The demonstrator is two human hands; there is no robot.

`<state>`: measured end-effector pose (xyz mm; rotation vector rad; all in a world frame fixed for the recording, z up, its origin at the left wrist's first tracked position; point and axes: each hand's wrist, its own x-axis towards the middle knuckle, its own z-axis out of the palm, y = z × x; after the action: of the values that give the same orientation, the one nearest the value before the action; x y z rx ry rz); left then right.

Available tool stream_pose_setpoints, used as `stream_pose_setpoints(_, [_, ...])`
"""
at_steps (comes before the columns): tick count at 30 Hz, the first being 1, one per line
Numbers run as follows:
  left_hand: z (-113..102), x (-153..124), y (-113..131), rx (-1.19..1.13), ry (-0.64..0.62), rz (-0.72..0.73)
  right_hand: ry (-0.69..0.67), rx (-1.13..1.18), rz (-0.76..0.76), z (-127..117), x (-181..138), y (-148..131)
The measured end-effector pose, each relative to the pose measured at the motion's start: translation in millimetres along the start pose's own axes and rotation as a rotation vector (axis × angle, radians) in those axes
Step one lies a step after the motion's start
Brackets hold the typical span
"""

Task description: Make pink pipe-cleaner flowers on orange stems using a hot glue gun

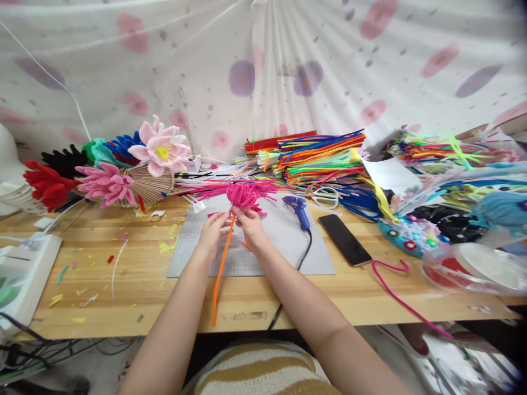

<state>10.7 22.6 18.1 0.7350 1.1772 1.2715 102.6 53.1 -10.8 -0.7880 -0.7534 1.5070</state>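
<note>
A magenta flower [244, 196], an orange pipe cleaner [221, 269] trailing near from its base, is above the grey mat [315, 259]. The right hand [250, 227] has its fingers pinched on that base; the left hand [213, 233] curls beside it, grip unclear. To the right lie a blue glue gun [300, 212] and a phone [345, 240].

We are seeing a fuzzy, matt held flower [242, 196], a smooth plastic glue gun [301, 215], a glossy phone [345, 240], a grained wooden tabletop [144, 263], and a creased, cloth-like curtain [272, 104].
</note>
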Motion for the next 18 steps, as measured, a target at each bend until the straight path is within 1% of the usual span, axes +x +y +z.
stream_pose_setpoints(2, [-5.7, 2.5, 5.6, 0.017, -0.122, 0.009, -0.069, 0.090, 0.094, -0.8, 0.1, -4.3])
stream_pose_setpoints(4, [-9.4, 5.3, 11.1, 0.031, -0.194, 0.008, -0.138, 0.223, 0.200, -2.0, 0.5, -5.9])
stream_pose_setpoints(7, [-11.1, 9.3, 15.6, 0.055, -0.215, -0.006, -0.208, 0.313, 0.293, -3.8, 2.2, -3.3])
stream_pose_setpoints(11, [-12.1, 14.7, 14.1, 0.086, -0.283, -0.029, -0.238, 0.282, 0.371, -5.8, 5.2, 2.8])
stream_pose_setpoints(13, [-14.2, 18.1, 12.3, 0.038, -0.250, -0.034, -0.215, 0.236, 0.413, -5.8, 5.4, 4.8])
stream_pose_setpoints(15, [-17.5, 21.8, 11.0, -0.059, -0.162, -0.026, -0.180, 0.157, 0.435, -4.4, 4.3, 6.3])
stream_pose_setpoints(17, [-21.2, 25.0, 10.3, -0.136, -0.102, -0.025, -0.155, 0.077, 0.407, -1.8, 2.5, 7.3])
stream_pose_setpoints(18, [-22.9, 26.2, 10.2, -0.152, -0.101, -0.038, -0.151, 0.047, 0.378, -0.3, 1.7, 7.7])
